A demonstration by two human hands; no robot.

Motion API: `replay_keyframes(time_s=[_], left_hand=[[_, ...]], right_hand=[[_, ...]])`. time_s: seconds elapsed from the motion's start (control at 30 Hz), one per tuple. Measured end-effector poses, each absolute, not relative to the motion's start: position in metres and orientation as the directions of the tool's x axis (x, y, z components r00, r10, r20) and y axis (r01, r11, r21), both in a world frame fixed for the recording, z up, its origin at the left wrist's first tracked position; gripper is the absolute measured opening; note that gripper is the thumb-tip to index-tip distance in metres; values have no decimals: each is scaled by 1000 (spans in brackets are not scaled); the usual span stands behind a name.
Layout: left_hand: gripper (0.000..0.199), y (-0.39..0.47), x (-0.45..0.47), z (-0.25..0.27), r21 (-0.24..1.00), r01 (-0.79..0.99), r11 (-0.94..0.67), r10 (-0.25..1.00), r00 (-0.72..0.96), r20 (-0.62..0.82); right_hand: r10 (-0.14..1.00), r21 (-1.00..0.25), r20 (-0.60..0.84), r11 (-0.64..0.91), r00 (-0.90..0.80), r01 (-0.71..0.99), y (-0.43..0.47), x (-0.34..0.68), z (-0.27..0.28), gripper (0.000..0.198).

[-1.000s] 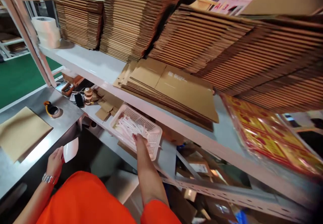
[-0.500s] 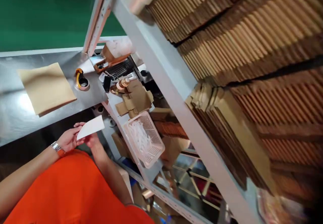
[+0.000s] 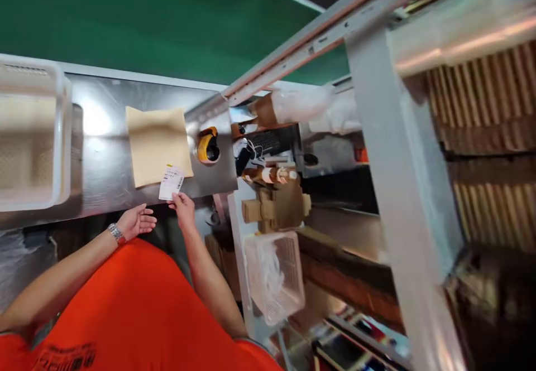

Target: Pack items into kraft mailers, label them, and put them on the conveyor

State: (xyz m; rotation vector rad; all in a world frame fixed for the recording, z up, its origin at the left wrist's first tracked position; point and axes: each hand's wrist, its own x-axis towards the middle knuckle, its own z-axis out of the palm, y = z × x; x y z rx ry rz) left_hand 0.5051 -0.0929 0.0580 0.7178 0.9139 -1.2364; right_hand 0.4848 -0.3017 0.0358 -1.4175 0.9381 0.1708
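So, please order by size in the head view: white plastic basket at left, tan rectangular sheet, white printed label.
1. White plastic basket, cut by the frame
2. Tan rectangular sheet
3. White printed label

no readable words or numbers, printed white label [image 3: 171,183] with lines of small dark print too fine to make out, orange shirt [image 3: 142,309] with dark lettering, blurred and illegible

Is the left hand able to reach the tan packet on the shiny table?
Probably yes: the left hand looks empty, and the tan packet lies close by, with nothing seen between them.
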Motion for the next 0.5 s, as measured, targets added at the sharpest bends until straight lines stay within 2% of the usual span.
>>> replay_keyframes(time_s=[0.1,0.2,0.27,0.33,0.37,0.43,0.5], left_hand=[[27,-74,515,57,130,965,228,-386,212,-898],[25,-65,517,53,283,932,227,-332,348,-877],[28,-64,517,50,395,900,183,-298,434,-850],[29,-69,519,47,553,830,71,-244,552,-798],[27,-74,523,46,655,755,-10,-208,639,-740],[19,-90,535,46,839,505,-202,-163,828,-537],[5,-113,556,46,907,190,-376,-218,933,-286]], right_hand=[[-437,-765,-611,113,660,-634,-312,521,20,50],[-440,-771,-583,34,683,-637,-319,550,7,51],[-435,-770,-569,-16,698,-638,-325,563,0,51],[-413,-763,-563,-72,716,-642,-331,571,-5,50],[-395,-757,-564,-103,725,-645,-334,574,-7,49],[-353,-744,-566,-170,745,-646,-339,578,-9,47],[-311,-738,-556,-243,771,-630,-344,581,-11,47]])
